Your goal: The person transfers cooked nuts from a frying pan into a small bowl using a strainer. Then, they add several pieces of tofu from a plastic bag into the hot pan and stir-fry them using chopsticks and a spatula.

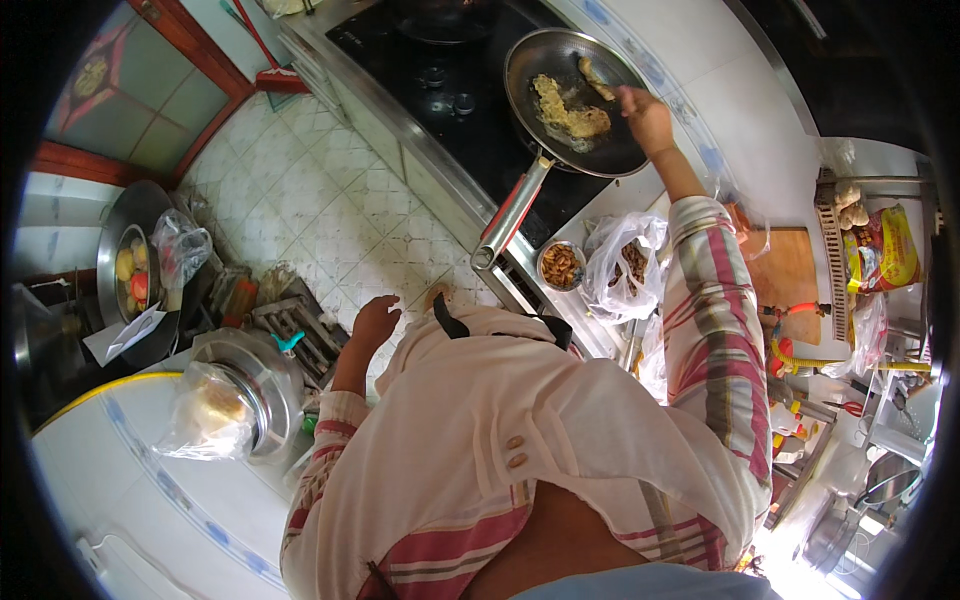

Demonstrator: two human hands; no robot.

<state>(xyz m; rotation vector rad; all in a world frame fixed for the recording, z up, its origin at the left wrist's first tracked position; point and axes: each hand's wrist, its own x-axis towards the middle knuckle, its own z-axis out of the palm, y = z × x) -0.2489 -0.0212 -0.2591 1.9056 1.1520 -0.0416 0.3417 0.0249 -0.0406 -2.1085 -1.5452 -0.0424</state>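
A frying pan point(517, 97) with a dark inside stands on the black glass cooktop point(420, 82), its long metal handle point(517, 210) pointing towards me. Two joined-looking pieces of battered food point(566, 112) lie in the pan in bubbling oil. At the pan's right side, my right hand point(646, 120) has its fingers pinched at the end of a slim battered strip point(595, 77). The far part of that strip appears to rest on the pan. My left hand point(377, 319) hangs by my side above the floor, empty, fingers loosely curled and apart.
Beside the cooktop are a bowl of brown food pieces point(561, 265) and a white plastic bag point(622, 266) with dark bits in it. A wooden cutting board point(787, 285) stands at the right. Left of me are a bowl of fruit or vegetables point(135, 270) and a bagged item point(206, 412).
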